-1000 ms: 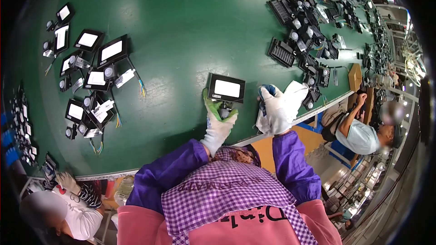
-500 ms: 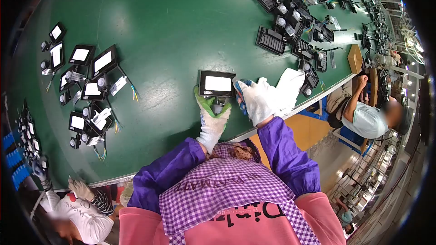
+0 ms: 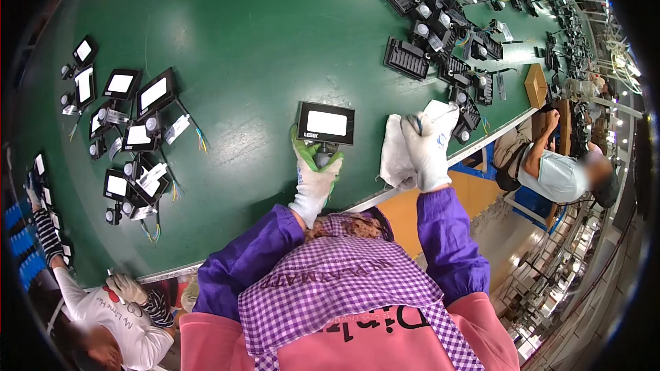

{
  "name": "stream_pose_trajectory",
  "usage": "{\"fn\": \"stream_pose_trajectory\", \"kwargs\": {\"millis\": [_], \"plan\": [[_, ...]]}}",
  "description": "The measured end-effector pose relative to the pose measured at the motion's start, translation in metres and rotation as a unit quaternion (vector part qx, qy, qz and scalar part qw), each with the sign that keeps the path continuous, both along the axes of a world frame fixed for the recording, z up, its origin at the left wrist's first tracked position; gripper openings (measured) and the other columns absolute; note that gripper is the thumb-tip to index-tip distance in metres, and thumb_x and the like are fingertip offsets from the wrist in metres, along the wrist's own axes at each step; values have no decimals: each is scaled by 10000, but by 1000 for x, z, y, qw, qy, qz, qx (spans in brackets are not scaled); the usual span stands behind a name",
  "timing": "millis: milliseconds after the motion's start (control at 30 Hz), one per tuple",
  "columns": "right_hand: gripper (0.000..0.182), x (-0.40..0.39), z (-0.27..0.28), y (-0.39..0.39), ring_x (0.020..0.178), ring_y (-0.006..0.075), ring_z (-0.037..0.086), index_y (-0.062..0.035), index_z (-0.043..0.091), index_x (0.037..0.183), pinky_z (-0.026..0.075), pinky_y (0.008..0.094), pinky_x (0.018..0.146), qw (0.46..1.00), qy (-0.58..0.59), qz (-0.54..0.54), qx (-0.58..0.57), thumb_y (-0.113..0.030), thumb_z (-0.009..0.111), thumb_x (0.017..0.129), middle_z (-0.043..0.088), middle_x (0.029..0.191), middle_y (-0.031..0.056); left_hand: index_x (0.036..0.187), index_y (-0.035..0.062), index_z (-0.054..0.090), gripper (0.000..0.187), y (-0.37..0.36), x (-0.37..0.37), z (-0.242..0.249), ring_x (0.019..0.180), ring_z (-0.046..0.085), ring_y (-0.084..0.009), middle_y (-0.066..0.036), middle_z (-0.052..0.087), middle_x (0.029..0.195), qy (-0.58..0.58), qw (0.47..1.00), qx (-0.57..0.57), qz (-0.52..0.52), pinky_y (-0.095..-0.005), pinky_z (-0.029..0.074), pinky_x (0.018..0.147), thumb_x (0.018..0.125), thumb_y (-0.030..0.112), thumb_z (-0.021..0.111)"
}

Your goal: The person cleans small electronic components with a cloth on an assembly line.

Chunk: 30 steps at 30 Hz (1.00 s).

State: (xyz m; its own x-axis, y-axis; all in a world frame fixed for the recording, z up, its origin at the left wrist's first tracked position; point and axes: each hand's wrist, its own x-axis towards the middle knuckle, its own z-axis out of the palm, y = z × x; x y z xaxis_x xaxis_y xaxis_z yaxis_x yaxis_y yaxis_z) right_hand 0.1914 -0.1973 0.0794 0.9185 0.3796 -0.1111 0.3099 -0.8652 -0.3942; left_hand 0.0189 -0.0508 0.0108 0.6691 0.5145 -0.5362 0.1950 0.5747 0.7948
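My left hand (image 3: 315, 175), in a white and green glove, grips a black floodlight (image 3: 326, 123) by the round sensor at its lower edge. The lamp's white panel faces up. To the right, my right hand (image 3: 427, 148), in a white glove, has its fingers bent down on a white cloth (image 3: 397, 154) on the green table (image 3: 254, 48). The cloth shows on both sides of the hand. Whether the fingers pinch it is hard to make out, but they are closed against it.
Floodlights with wires and tags (image 3: 157, 93) lie at the left. A heap of black lamps (image 3: 407, 58) fills the upper right, near a cardboard box (image 3: 535, 86). One person (image 3: 560, 178) sits at the right, another (image 3: 117, 323) at the lower left.
My right hand has moved right, away from the floodlight, onto the cloth. The floodlight in my left hand has shifted slightly up and left. The lower-left person's arm reaches farther left.
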Motion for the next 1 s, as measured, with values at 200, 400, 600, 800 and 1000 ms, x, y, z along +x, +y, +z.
{"fn": "stream_pose_trajectory", "kwargs": {"millis": [200,400,600,800,1000], "plan": [[362,-44,-60,-29,1126,400,526,-86,653,1196,422,499,971,985,-113,-7,-129,-306,616,912,590,1208,209,1472,145,244,805,5,-1,0,805,584,-121,-68,561,1098,-3,998,65,-15,-239,497,597,831,-59,687],[364,-49,-42,1,1035,317,586,-22,557,1212,490,418,874,998,52,-20,-38,-221,511,910,602,1103,174,1226,113,488,358,14,-12,21,691,528,-76,-5,561,985,67,988,-109,-86,-239,433,521,915,83,663],[311,-49,-53,88,867,296,645,-106,606,1009,532,399,746,988,143,18,59,-266,709,763,633,873,83,1429,21,364,556,11,-13,-11,1107,543,-205,-115,506,1348,-39,998,18,-53,-343,467,952,942,83,626],[406,-27,-84,91,904,320,623,-97,653,1112,504,402,788,992,40,109,58,-416,484,927,641,905,155,1421,-19,354,599,11,-6,3,1158,520,-221,-118,474,1384,-9,992,104,-70,-353,464,971,918,81,664],[362,-44,-35,84,888,290,659,-122,639,1148,519,419,764,992,91,80,41,-336,494,893,644,887,156,1411,27,375,583,15,-12,-30,1095,558,-227,-111,524,1309,47,984,128,-113,-353,494,943,905,26,664]]}}
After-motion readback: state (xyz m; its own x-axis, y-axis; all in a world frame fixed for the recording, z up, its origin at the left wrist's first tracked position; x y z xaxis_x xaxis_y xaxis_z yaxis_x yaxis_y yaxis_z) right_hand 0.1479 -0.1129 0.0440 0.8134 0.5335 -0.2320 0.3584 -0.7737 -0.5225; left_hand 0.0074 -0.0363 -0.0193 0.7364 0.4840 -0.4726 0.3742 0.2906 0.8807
